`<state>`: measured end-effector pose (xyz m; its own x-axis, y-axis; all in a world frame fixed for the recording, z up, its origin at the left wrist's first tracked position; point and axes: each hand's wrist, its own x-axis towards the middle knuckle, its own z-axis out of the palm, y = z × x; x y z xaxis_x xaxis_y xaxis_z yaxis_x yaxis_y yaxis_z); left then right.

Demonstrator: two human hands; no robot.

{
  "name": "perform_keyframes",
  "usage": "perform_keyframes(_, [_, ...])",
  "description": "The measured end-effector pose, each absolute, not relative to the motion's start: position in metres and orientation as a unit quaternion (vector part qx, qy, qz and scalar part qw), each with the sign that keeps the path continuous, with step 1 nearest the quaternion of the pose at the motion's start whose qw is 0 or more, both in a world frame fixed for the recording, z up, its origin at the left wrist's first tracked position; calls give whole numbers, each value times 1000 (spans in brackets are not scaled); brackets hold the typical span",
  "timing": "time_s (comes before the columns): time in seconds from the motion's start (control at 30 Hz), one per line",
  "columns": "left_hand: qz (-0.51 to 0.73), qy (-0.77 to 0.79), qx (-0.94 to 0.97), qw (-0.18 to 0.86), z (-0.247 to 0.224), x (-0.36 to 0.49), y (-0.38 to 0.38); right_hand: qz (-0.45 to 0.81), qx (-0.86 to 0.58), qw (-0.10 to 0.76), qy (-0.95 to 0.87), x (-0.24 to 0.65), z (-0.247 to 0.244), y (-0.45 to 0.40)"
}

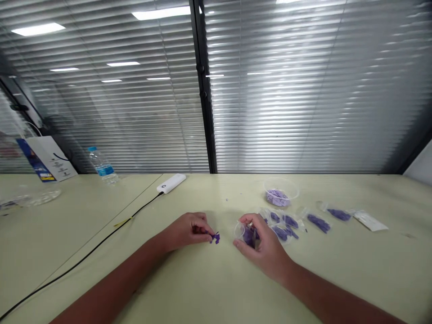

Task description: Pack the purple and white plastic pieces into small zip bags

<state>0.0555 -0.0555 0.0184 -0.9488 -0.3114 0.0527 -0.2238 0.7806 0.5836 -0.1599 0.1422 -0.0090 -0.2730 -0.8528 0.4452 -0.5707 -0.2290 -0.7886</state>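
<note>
In the lower centre of the frame, the left hand (pixel 187 231) pinches a small tuft of purple scraps (pixel 216 238) between thumb and fingertips, the ragged edges projecting to the right. Just right of centre, the right hand (pixel 266 247) grasps a small clear cup (pixel 243 229), thumb on the near side and fingers on the far side; its round mouth faces left, towards the scraps, and purple material (pixel 249 237) shows within. The scraps and cup are apart.

Handling: the scraps appear thin, very light and soft, likely to crumple or shed bits under a hard pinch; a light fingertip hold at one edge suits them. The cup is probably thin, smooth plastic, light and somewhat slippery, and may flex if squeezed; it is best held by its side wall, leaving the mouth uncovered. At right of centre, beyond the right hand, a round tub (pixel 298 191) holds lilac granules (pixel 277 198); to its lower right lie purple clumps (pixel 318 223) and a white packet (pixel 370 220).
</note>
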Motion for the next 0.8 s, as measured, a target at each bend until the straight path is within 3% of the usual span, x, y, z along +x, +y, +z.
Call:
perform_keyframes(0.33, [-168, -968, 125, 142, 37, 52, -35, -511, -590, 141, 609, -159, -6, 143])
perform_keyframes(0.5, [-216, -927, 128, 277, 35, 42, -9, -479, -635, 128, 592, -156, -5, 142])
perform_keyframes(0.8, [-297, -892, 159, 302, 32, 39, 7, -485, -645, 123, 577, -155, -6, 142])
